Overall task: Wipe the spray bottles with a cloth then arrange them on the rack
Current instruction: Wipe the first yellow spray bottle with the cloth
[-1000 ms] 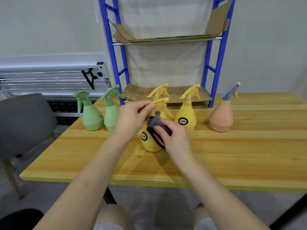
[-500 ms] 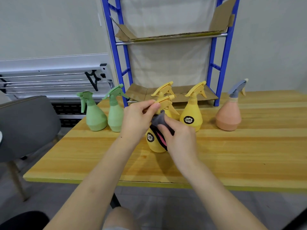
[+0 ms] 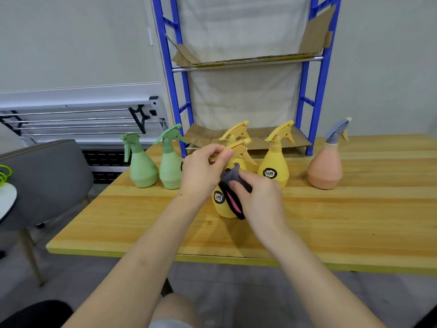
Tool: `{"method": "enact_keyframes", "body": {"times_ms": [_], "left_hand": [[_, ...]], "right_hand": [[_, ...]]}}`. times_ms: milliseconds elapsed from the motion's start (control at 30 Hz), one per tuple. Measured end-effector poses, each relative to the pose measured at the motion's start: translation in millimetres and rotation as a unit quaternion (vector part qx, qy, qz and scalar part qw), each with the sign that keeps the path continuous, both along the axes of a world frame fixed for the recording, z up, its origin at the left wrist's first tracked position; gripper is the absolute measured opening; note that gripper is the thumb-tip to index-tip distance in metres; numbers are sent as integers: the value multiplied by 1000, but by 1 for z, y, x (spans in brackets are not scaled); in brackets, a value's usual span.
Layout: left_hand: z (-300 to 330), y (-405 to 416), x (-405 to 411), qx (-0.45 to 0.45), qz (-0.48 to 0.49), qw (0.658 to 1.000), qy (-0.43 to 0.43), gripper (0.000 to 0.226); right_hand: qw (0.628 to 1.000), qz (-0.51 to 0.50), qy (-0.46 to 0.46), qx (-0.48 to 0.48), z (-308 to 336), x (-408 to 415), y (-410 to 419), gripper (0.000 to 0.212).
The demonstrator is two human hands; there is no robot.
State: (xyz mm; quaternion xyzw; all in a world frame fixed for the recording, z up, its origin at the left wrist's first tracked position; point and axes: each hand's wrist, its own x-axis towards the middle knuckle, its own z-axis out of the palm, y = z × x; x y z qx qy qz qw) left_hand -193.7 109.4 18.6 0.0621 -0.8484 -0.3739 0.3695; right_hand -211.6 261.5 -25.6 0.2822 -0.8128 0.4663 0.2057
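Note:
A yellow spray bottle (image 3: 223, 207) stands on the wooden table (image 3: 331, 221) in front of me. My left hand (image 3: 201, 171) pinches its trigger head. My right hand (image 3: 259, 197) grips a dark grey cloth (image 3: 233, 176) with a pink stripe and presses it against the bottle's neck and side. Two more yellow bottles (image 3: 275, 169) stand behind it, one mostly hidden. Two green bottles (image 3: 142, 166) stand to the left and a pink bottle (image 3: 326, 166) with a grey trigger stands to the right. The blue rack (image 3: 314, 95) rises at the table's back.
The rack's shelves are lined with cardboard (image 3: 255, 59); the lower shelf (image 3: 260, 138) sits at table height behind the bottles. A grey chair (image 3: 45, 178) stands left of the table. A white metal frame (image 3: 78, 114) leans against the wall.
The cloth in my right hand has slid a little up the bottle's neck. My left hand keeps its pinch on the trigger head. The view has shifted slightly.

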Motion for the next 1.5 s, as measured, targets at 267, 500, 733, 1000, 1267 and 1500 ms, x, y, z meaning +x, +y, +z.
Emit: {"method": "enact_keyframes", "body": {"times_ms": [267,500,733,1000,1267,1500], "left_hand": [[-3,-4,-1,41,-12,999,-7,24],[-4,-6,5,88,-70,994,-17,20],[-32,-4,18,143,-81,983,-84,62],[-47,0,19,100,-54,990,-79,60],[-59,4,16,62,-32,997,-40,51],[-64,2,15,-5,-9,999,-32,62]], "right_hand": [[997,44,-68,7,-27,-7,18,6],[994,50,-101,-11,-26,-7,29,7],[986,35,-72,-148,-2,7,46,23],[978,-23,81,-192,29,20,47,25],[960,-11,246,-131,27,-7,18,27],[964,-13,263,-39,19,-27,-13,27]]}}
